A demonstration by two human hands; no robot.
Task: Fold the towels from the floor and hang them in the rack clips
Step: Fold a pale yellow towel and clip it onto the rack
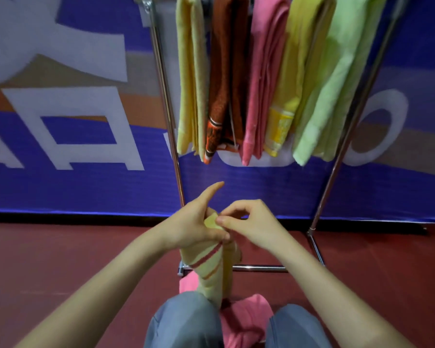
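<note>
A pale yellow towel with red stripes point(211, 270) hangs down from my two hands in front of the rack. My left hand point(194, 222) grips its bunched top, index finger pointing up. My right hand point(251, 224) pinches the towel's top corner between thumb and fingers. A pink towel point(246, 317) lies on the floor between my knees. On the metal rack point(337, 151) hang several folded towels: cream point(190, 84), rust brown point(224, 79), pink point(264, 79), yellow point(294, 79) and light green point(337, 79). The clips are out of sight above.
The rack's base bar point(259, 268) crosses the dark red floor point(60, 259) just beyond the held towel. A blue banner with white shapes point(73, 121) covers the wall behind. My knees in blue trousers point(186, 322) fill the bottom centre.
</note>
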